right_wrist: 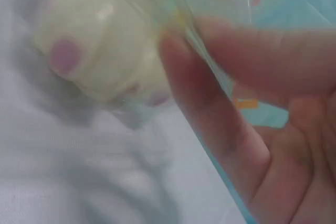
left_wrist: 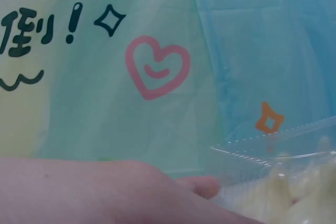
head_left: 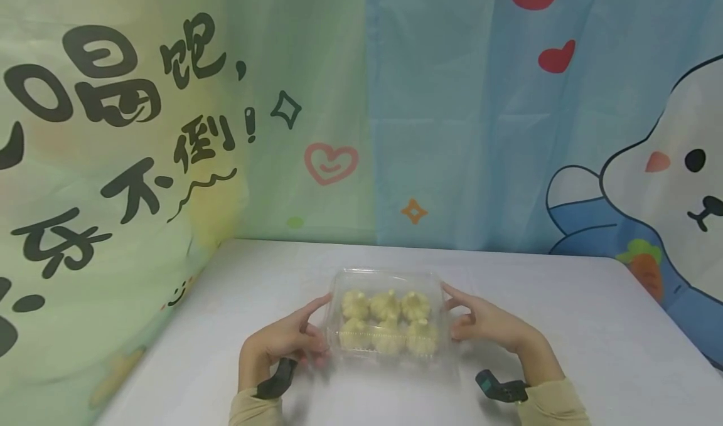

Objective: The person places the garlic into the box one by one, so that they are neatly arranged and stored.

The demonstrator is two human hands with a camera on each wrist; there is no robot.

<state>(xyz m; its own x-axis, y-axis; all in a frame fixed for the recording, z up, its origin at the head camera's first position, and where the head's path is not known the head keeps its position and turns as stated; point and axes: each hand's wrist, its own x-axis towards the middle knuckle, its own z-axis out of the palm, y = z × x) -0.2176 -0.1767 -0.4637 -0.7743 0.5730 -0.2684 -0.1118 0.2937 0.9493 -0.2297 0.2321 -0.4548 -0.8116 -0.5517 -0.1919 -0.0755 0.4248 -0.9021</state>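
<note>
A clear plastic clamshell box (head_left: 390,278) sits in front of me with its lid over two rows of pale yellow, bulb-shaped pieces (head_left: 385,305) that look like garlic bulbs or small buns. My left hand (head_left: 288,338) holds the box's left side, index finger up at the edge; in the left wrist view most of its grip is hidden behind the hand (left_wrist: 105,190). At the opposite side my right hand (head_left: 491,325) pinches the box's thin rim (right_wrist: 207,59) between thumb and finger. Close by in the right wrist view, one bulb-shaped piece (right_wrist: 100,35) shows a purple spot.
The box is over a white table (head_left: 565,325). Behind the table hangs a printed curtain (head_left: 429,100) with hearts, dark lettering and a cartoon animal (head_left: 655,131). A black wrist device (head_left: 277,379) is on the left wrist, another (head_left: 501,388) on the right.
</note>
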